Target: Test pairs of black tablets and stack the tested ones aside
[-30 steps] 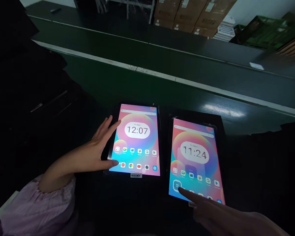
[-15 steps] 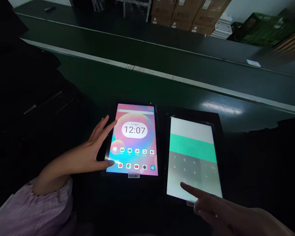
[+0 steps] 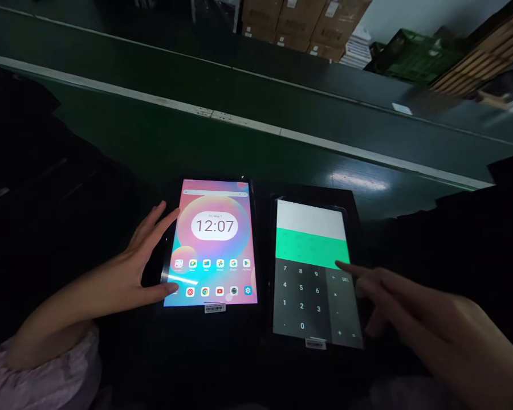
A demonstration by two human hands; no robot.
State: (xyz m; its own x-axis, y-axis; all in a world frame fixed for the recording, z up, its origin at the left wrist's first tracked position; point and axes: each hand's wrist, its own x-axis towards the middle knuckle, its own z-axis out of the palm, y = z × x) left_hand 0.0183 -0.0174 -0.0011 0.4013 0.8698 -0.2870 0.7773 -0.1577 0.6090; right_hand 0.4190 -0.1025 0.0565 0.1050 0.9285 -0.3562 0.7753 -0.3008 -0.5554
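Two tablets lie side by side on a dark surface. The left tablet [image 3: 243, 245] shows a pink and blue home screen with a 12:07 clock and app icons. My left hand [image 3: 132, 265] is open against its left side, fingers spread, thumb over the lower left corner of the screen. On the right tablet [image 3: 301, 296] is a calculator with a grey keypad below a green band. My right hand [image 3: 419, 310] points with its index finger at the band's lower right edge, above the DEL key; the other fingers are curled, holding nothing. Whether the fingertip touches the glass I cannot tell.
Beyond the tablets runs a dark green bench [image 3: 256, 85] with a pale edge strip [image 3: 248, 119]. A small white label [image 3: 402, 108] lies on it. Brown cartons [image 3: 299, 23], a green crate [image 3: 423, 57] and stacked wooden slats [image 3: 483, 51] stand at the back.
My right index finger has moved up from the lower keypad to the green band. The calculator's keypad has gone from pale to dark grey. My left hand stays on its tablet; the whole view has shifted.
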